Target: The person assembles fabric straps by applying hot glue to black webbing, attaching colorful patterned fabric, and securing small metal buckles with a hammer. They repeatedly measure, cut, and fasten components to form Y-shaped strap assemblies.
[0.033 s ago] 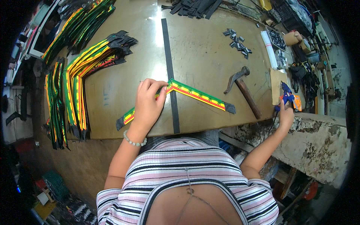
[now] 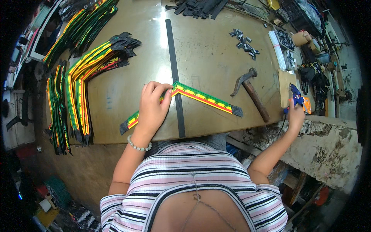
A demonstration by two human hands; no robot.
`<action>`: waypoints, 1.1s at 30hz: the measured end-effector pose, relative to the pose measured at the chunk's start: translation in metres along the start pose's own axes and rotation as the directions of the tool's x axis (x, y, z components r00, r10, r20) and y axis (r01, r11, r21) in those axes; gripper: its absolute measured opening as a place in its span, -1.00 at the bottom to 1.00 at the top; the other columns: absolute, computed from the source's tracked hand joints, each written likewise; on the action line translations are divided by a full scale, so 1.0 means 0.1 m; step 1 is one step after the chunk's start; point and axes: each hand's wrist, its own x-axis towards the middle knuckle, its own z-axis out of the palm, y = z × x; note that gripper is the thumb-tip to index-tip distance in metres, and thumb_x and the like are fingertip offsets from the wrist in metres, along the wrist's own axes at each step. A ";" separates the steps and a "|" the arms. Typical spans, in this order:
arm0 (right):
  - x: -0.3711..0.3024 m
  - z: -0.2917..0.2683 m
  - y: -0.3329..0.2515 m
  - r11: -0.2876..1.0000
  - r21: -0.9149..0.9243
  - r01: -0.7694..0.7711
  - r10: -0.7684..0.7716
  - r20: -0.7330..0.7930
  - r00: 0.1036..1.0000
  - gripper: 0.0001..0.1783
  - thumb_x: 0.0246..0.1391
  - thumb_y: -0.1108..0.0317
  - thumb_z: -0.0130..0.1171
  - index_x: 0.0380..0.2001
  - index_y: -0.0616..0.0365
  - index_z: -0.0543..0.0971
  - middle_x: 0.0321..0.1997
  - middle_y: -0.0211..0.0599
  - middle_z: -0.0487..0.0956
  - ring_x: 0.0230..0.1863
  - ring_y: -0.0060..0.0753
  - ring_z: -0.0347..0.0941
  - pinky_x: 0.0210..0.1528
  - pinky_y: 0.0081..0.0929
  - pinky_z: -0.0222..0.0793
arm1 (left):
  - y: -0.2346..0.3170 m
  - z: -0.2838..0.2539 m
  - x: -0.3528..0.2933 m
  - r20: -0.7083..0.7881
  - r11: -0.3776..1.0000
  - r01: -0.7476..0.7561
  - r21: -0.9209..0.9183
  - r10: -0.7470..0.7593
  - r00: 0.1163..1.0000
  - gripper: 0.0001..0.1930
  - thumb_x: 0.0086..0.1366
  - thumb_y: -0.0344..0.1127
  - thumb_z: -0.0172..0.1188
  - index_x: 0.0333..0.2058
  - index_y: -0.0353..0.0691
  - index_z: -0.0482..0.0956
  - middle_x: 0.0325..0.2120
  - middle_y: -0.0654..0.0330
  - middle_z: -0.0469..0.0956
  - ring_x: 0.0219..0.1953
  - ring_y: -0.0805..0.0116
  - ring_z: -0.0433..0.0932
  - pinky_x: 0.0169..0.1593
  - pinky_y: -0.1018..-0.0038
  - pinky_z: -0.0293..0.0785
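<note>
A V-shaped patterned strap (image 2: 205, 99) in green, yellow and red, with black ends, lies on the table before me. My left hand (image 2: 152, 102) pinches it at its bend and covers much of its left arm. Beneath the bend runs a long flat black strip (image 2: 174, 54), laid from the far side toward the table's near edge. Off to the right, my right hand (image 2: 296, 116) is closed around the handle of a blue glue gun (image 2: 296, 94). That gun sits by the table's right edge, its nozzle pointing away from me, a dark cord hanging below.
A hammer (image 2: 255, 96) lies between the strap and the glue gun. Small black clips (image 2: 245, 44) are scattered beyond it. Stacked patterned straps (image 2: 73, 89) cover the left side, and black strips (image 2: 201, 7) lie at the far edge. White sticks (image 2: 276, 50) stand beside parts trays.
My right hand has shifted slightly on the glue gun, whose nozzle has tilted a little. My left hand and the strap stay where they were.
</note>
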 end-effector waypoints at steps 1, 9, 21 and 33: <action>-0.05 -0.04 -0.22 1.000 -0.025 -0.012 0.013 0.070 0.997 -0.43 0.23 -0.07 0.10 -0.16 0.35 0.59 -0.26 0.15 0.64 -0.20 0.11 0.60 -0.11 -0.13 0.43 | 0.00 0.00 0.00 0.001 1.000 -0.005 -0.005 0.005 1.000 -0.90 0.18 -0.47 0.26 -0.30 -0.28 0.63 -0.40 0.11 0.50 -0.31 0.17 0.50 -0.18 0.34 0.44; 0.18 0.93 -2.35 0.787 0.372 0.491 -0.526 -0.009 0.850 -0.50 0.04 0.00 0.30 -0.34 0.35 0.64 -0.35 0.11 0.64 -0.25 0.11 0.59 -0.14 -0.17 0.48 | -0.01 0.01 -0.03 -0.004 0.999 0.034 -0.009 -0.034 0.999 -0.91 0.19 -0.46 0.26 -0.31 -0.27 0.63 -0.41 0.12 0.50 -0.28 0.18 0.49 -0.14 0.33 0.43; -0.54 0.38 -2.29 0.567 0.702 0.431 -0.626 0.027 0.779 -0.76 0.05 0.37 0.22 -0.22 0.25 0.67 -0.38 -0.24 0.69 -0.37 -0.55 0.57 -0.24 -0.52 0.48 | 0.01 -0.02 -0.12 0.025 1.000 -0.008 0.021 0.007 1.000 -0.90 0.20 -0.44 0.26 -0.29 -0.26 0.64 -0.41 0.10 0.46 -0.27 0.14 0.47 -0.15 0.31 0.41; -2.11 0.45 -2.37 0.366 0.858 0.360 -0.737 0.030 0.676 -0.84 0.08 0.51 0.29 -0.24 0.25 0.69 -0.34 -0.25 0.62 -0.47 -0.58 0.48 -0.40 -0.64 0.40 | 0.06 -0.02 -0.28 -0.011 1.000 -0.016 0.012 0.016 1.000 -0.87 0.19 -0.45 0.27 -0.26 -0.24 0.65 -0.38 0.13 0.48 -0.27 0.16 0.46 -0.17 0.33 0.40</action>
